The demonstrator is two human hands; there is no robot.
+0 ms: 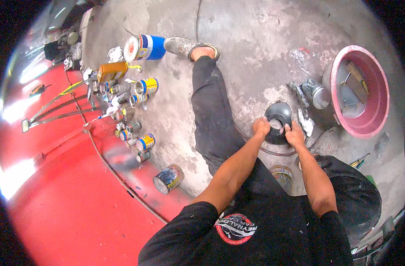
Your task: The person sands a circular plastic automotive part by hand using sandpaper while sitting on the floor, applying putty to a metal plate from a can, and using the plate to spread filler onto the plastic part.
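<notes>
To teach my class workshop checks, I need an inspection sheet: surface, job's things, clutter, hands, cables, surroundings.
Surface: blotchy grey concrete floor.
Job's things: round black part with an opening; material unclear.
Clutter: cylindrical blue-and-white metal can, grouped smaller metal cans, round pink tub.
Hands: left hand and right hand grip the part's opposite edges.
Cables: thin dark cord or hose curving on the floor beside the part.
Surroundings: glossy red painted surface at left.
</notes>
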